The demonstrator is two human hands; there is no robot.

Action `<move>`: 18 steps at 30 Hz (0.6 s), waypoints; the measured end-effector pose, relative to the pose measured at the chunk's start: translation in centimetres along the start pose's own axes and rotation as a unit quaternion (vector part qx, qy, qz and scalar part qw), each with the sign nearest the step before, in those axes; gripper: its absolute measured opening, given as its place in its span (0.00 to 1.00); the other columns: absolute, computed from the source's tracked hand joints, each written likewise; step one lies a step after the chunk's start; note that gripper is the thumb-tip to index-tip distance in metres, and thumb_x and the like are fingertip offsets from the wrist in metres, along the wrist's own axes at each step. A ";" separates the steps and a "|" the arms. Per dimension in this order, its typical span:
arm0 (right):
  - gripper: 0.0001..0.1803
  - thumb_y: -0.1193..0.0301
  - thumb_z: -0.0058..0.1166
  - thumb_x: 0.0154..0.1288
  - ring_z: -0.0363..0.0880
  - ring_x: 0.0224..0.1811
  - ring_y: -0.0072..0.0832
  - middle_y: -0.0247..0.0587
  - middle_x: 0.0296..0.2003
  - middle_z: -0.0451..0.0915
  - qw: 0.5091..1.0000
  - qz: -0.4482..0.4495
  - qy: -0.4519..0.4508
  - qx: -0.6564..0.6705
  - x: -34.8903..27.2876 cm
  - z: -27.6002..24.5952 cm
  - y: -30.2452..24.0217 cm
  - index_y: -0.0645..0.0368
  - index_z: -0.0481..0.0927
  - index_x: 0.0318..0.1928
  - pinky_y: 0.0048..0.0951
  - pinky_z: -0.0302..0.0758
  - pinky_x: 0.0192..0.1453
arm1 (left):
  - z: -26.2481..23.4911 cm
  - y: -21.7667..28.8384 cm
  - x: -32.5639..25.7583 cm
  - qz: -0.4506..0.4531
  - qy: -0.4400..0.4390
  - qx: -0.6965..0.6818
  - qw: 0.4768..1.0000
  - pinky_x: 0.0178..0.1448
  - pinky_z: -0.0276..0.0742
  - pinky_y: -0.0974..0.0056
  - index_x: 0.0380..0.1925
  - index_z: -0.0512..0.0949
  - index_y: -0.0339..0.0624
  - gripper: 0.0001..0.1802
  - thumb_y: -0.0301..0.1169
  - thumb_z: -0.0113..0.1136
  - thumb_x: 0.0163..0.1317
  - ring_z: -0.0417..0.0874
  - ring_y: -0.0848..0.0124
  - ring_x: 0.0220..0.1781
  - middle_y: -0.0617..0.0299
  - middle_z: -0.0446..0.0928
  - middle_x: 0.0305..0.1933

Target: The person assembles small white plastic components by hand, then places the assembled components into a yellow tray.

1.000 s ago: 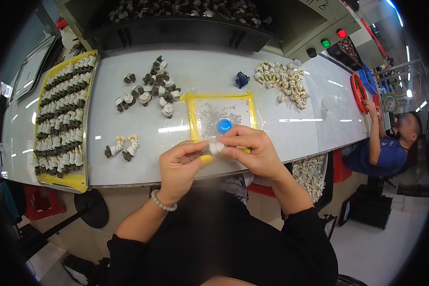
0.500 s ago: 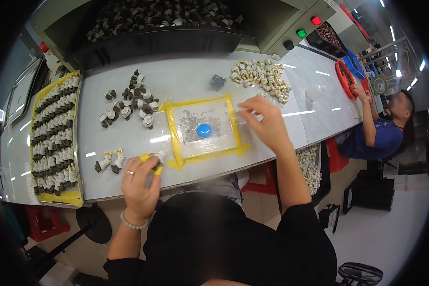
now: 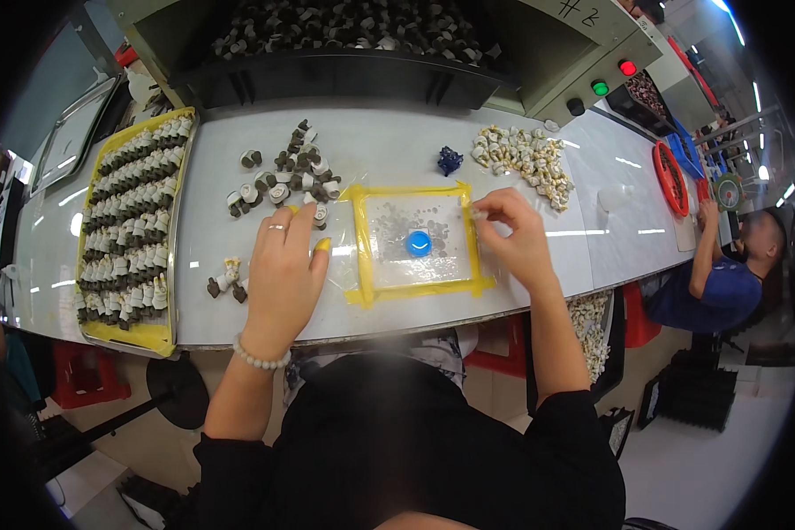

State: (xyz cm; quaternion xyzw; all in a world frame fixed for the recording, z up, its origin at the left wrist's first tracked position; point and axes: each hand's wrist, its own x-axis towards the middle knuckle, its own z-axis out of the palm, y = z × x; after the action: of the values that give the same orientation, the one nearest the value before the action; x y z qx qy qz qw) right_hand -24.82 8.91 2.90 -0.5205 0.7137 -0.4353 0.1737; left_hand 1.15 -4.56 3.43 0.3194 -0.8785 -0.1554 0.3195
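My left hand (image 3: 284, 269), yellow covers on two fingertips, reaches palm down with its fingers stretched out toward a loose group of small grey-and-white pieces (image 3: 278, 193). Its underside is hidden. Beside its wrist side lie small white-and-grey figures with yellowish tops (image 3: 226, 279), one partly covered by the hand. My right hand (image 3: 514, 231) is pinched at the right edge of a yellow-taped square (image 3: 368, 287), with something small and pale at its fingertips. Inside that square, a round blue cap (image 3: 419, 244) sits among grey spots.
A yellow-lined tray (image 3: 181, 177) of figures in rows stands at left. White-and-yellow pieces (image 3: 526, 163) are heaped at back right, near a dark blue lump (image 3: 450, 160). A black bin (image 3: 344, 78) of parts stands behind. A co-worker (image 3: 720, 283) sits at far right.
My left hand has moved away from the front edge toward the grey-and-white pieces; the figure it held no longer shows in it. My right fingertips are closer to the taped edge. The view has shifted.
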 end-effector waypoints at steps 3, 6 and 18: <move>0.13 0.83 0.51 0.53 0.76 0.37 0.26 0.40 0.37 0.74 0.998 -0.047 -0.017 -0.049 -1.0 1.6 -1.0 0.65 0.77 0.41 0.23 0.75 0.43 | 1.4 -0.6 1.0 -0.017 -0.054 0.028 0.998 0.44 0.72 0.57 0.43 0.73 0.33 0.20 0.21 0.59 0.47 0.73 0.55 0.41 0.50 0.72 0.38; 0.16 0.82 0.52 0.53 0.75 0.37 0.31 0.41 0.36 0.74 0.984 -0.065 -0.037 -0.160 -1.5 1.7 -2.0 0.62 0.77 0.45 0.27 0.74 0.41 | 1.8 -0.3 1.0 0.011 -0.084 0.060 0.995 0.41 0.72 0.57 0.43 0.72 0.32 0.19 0.20 0.57 0.47 0.72 0.56 0.38 0.52 0.71 0.35; 0.19 0.80 0.53 0.55 0.71 0.39 0.31 0.41 0.38 0.71 0.998 -0.019 -0.053 -0.006 -1.6 1.5 -2.4 0.61 0.74 0.51 0.26 0.70 0.46 | 0.5 0.6 -0.5 -0.002 -0.182 -0.066 0.981 0.45 0.71 0.59 0.42 0.74 0.32 0.19 0.19 0.57 0.45 0.72 0.57 0.42 0.51 0.67 0.39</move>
State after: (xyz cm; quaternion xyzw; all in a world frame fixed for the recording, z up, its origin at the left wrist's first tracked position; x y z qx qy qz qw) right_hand -21.76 9.50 3.67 -0.5575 0.6959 -0.4061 0.1997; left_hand 0.82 -3.80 3.09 0.2655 -0.9094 -0.2687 0.1741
